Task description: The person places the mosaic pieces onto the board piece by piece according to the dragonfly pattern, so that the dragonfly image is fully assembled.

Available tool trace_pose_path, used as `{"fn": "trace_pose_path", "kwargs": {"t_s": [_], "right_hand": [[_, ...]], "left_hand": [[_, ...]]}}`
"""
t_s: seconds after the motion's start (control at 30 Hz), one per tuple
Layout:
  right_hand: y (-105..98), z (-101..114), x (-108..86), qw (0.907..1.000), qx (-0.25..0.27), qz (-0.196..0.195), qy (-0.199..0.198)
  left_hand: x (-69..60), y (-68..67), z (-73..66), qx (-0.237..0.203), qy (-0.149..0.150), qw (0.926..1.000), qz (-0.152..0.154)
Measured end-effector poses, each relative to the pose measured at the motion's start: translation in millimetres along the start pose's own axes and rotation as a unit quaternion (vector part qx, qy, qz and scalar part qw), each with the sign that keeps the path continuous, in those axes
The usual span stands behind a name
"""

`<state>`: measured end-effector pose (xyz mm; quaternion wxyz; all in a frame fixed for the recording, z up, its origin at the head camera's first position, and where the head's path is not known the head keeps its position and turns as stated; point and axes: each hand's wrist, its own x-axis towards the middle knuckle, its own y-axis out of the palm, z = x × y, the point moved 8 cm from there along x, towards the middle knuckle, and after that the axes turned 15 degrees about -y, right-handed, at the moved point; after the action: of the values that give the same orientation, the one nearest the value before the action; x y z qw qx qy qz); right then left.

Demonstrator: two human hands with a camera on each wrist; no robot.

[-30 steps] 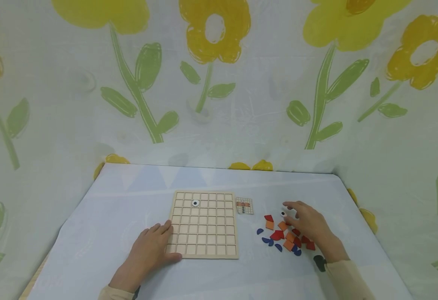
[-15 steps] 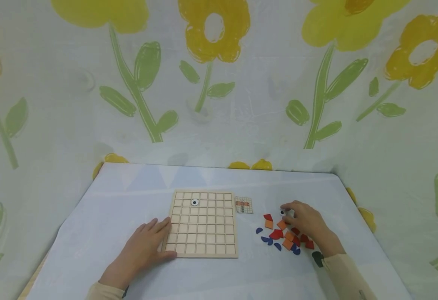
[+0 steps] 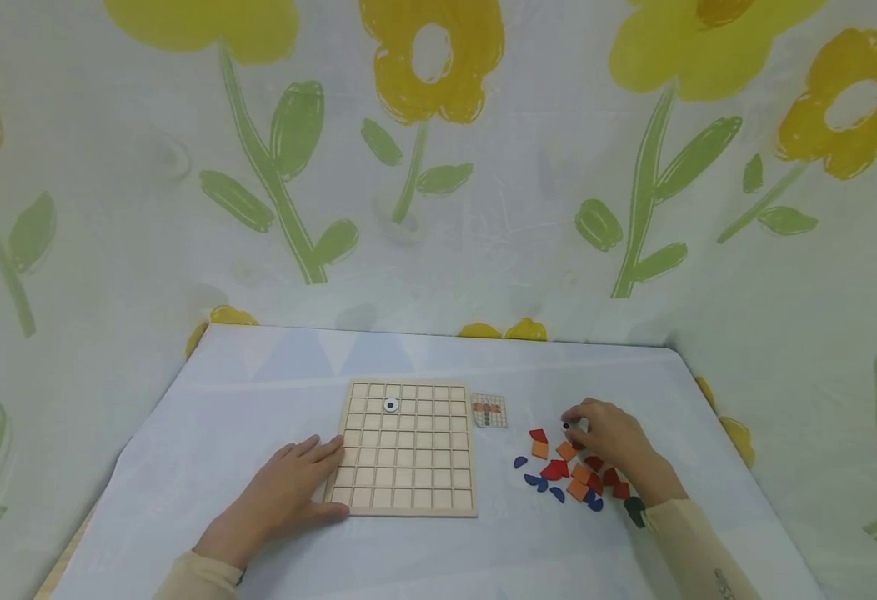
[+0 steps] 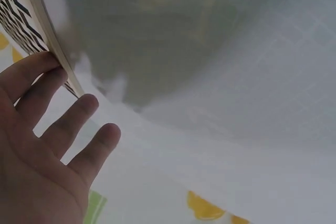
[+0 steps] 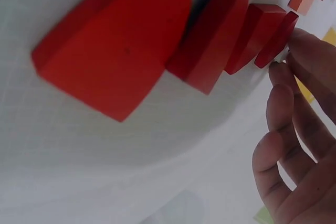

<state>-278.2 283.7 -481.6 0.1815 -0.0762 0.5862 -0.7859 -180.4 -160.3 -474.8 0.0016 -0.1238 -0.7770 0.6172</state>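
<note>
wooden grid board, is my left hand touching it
Touching: the left wrist view shows the left hand with fingertips against the edge of the wooden grid board.

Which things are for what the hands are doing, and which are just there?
Seem part of it: wooden grid board, touched by the left hand; eye piece on the board; second eye piece, pinched by the right hand; small pattern card; red pieces; orange squares; blue half-circles.

Seem just background: tabletop; flower-print cloth.
</note>
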Motion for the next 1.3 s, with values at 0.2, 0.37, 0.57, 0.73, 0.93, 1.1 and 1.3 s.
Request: {"fn": "trace_pose_path", "kwargs": {"t_s": [0.2,0.37,0.57,0.73,0.93,1.1,1.3], "right_hand": [[-1,3,-0.5,0.9999,-0.007,-0.007,-0.005],[0,5,-1.3,0.9998,-0.011,-0.013,-0.003],[-1,7,-0.6,0.9995,-0.025,-0.020,-0.007],[-2,9,0.4,0.9990,-0.033,-0.027,-0.010],[1,6,-0.9,0.9995,-0.026,-0.018,0.003],[0,5,-0.7,0.9996,-0.017,-0.021,0.005],[-11,24,7.5,0.9976,-0.027,-0.052,-0.035]], "left_hand": [[1.7,0.9,-1.6,0.005,-0.010,0.9999,0.001],[2.4,1.0,-1.7,0.009,-0.014,0.9999,-0.001],[2.5,-0.6,-2.7,0.005,-0.017,0.9998,-0.003],[3.2,-0.2,-2.6,0.005,-0.019,0.9998,-0.003],[3.6,0.2,-2.8,0.004,-0.014,0.9999,-0.007],[3.8,-0.2,-3.5,0.004,-0.016,0.9998,-0.006],[3.0,-2.2,-5.2,0.006,-0.018,0.9998,-0.008]]}}
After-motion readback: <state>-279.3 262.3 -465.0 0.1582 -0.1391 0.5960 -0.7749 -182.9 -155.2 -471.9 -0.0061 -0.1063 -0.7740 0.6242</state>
